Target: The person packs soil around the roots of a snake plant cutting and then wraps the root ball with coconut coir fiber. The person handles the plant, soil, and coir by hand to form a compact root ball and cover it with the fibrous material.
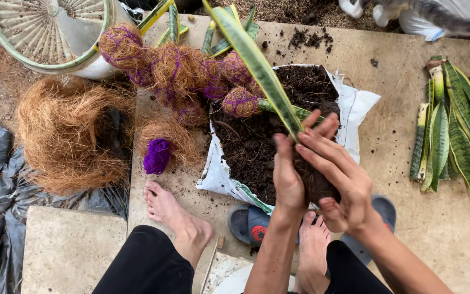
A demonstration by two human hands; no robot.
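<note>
Both my hands cup a dark ball of soil packed around the base of a long green leaf with yellow edges, which slants up to the left. My left hand presses the ball's left side. My right hand wraps its right side and front. The ball hangs just above an open white sack of dark soil.
Several coir balls bound in purple thread lie behind the sack, with leaves sticking out. A purple thread bundle sits on loose coir fibre. Cut leaves lie at the right. A white fan cage is top left. My bare feet rest below.
</note>
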